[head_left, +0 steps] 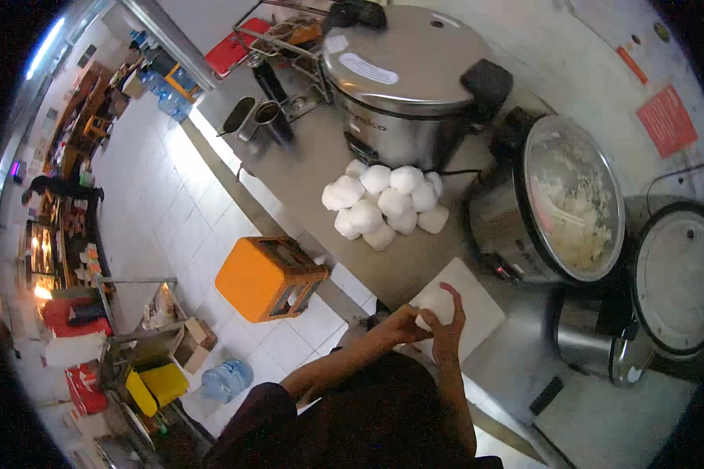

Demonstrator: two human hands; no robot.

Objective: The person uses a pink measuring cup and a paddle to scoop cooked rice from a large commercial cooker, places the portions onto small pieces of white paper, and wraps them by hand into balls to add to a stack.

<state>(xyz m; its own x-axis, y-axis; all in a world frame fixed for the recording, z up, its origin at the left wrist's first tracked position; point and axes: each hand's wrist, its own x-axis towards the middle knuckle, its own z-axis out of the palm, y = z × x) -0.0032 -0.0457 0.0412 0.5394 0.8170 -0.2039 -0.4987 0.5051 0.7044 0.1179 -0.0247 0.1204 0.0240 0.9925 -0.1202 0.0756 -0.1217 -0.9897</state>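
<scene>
Both of my hands are on a small white paper-wrapped bundle over the near edge of the counter. My left hand grips its left side, fingers bent against it. From the right, my right hand curls around it, with one finger reaching over the top. Beneath lie flat white paper sheets. Just beyond them sits a pile of several similar rounded white bundles. What is inside the bundles cannot be seen.
A large lidded steel cooker stands behind the pile. To the right, a cooker holding white rice has a pale scoop in it, beside a round lidded pot. Metal cups stand far left. An orange stool is on the floor.
</scene>
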